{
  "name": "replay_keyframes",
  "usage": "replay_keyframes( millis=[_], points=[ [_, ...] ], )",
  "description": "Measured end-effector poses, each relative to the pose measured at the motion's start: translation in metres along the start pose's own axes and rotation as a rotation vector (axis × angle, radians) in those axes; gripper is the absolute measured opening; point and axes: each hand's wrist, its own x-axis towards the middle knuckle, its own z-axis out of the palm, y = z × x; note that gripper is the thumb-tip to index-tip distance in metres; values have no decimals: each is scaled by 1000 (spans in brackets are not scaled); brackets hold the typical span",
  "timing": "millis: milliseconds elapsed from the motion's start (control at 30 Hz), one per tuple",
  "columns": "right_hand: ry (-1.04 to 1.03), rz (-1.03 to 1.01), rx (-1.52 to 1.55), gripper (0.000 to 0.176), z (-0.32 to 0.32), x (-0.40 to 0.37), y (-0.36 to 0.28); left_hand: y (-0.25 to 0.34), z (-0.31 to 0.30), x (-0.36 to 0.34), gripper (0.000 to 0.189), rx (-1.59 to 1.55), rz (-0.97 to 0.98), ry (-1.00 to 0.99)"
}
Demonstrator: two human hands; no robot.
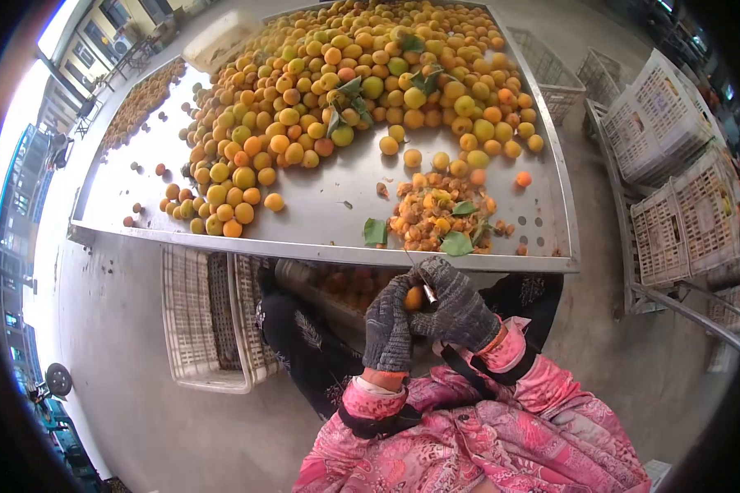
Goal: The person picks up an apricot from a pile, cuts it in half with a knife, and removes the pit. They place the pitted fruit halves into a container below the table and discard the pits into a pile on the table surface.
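Observation:
Both of my hands wear grey knitted gloves and meet just in front of the table's near edge. My left hand (388,325) is closed around an apricot (414,298), partly hidden by the gloves. Against the fruit, my right hand (459,304) is closed on a small knife (430,294); only a shiny metal part and a thin dark line above it show. Beyond my hands, a heap of torn apricot pieces and pits (436,212) lies on the metal table (321,215), with green leaves (456,243) among them.
A large pile of whole apricots (304,90) covers much of the table. White plastic crates (242,329) stand below at the left, and stacked crates (662,123) sit on a cart at the right. More fruit (349,283) shows under the table. A pale tub (222,39) rests at the far left.

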Motion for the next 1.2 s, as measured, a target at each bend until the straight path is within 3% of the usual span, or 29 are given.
replay_keyframes(
  millis=[67, 133, 200, 233, 300, 333, 400, 467, 500, 633, 733, 767, 833, 867, 933, 967, 1033, 1067, 1133, 1200],
  points=[
    [-6, -45, -81, 47, 4, -1, -2, 5, 3, 1, 32, -527, -192, 118],
    [-9, -99, -166, 44, 7, -3, -2, 1, -2, 6, 35, -522, -210, 122],
    [80, 205, 326, 37, 16, -7, 0, 3, -7, 7, 36, -488, -269, 164],
    [72, 205, 332, 37, 14, -6, -3, 0, -11, 10, 36, -487, -267, 174],
    [-96, 464, 663, 32, 1, -1, -10, -10, -19, 22, 33, -819, -385, 227],
    [-104, 458, 667, 32, 1, -1, -10, -8, -22, 23, 33, -819, -376, 232],
    [-48, 416, 572, 31, 5, -4, -10, -5, -30, 23, 33, -858, -268, 142],
    [-78, 412, 547, 37, 15, -4, 2, -10, -43, 28, 34, -796, -219, 173],
    [-31, 309, 449, 37, 22, -5, 5, -10, -50, 29, 35, -735, -179, 196],
    [4, 99, 172, 41, 55, 2, 32, 2, -72, 29, 37, -686, -117, 295],
    [37, 47, -17, 36, 53, 8, 21, 2, -81, 28, 39, -736, -126, 295],
    [35, 51, -15, 36, 47, 9, 17, 8, -78, 24, 40, -769, -141, 215],
    [26, 498, 602, 32, 25, 18, 7, 14, -68, 16, 41, -802, -170, 121],
    [43, 499, 594, 32, 17, 25, -7, 16, -60, 15, 42, -845, -211, 79],
    [514, 509, 1112, 30, 7, 36, -36, 9, -43, 15, 43, -891, -277, 21],
    [540, 509, 1099, 30, -1, 36, -38, 3, -33, 15, 40, -885, -257, 28],
    [531, 94, 1344, 31, -17, 32, -38, 0, -12, 9, 38, -879, -266, 18],
    [556, 93, 1329, 31, -24, 31, -38, 11, 0, -1, 37, -803, -224, -15],
    [464, -195, 1294, 31, -35, 31, -39, 18, 14, -5, 36, -722, -191, -64],
    [539, -195, 1216, 31, -39, 28, -45, 21, 21, -2, 37, -916, -384, -34]
  ],
)
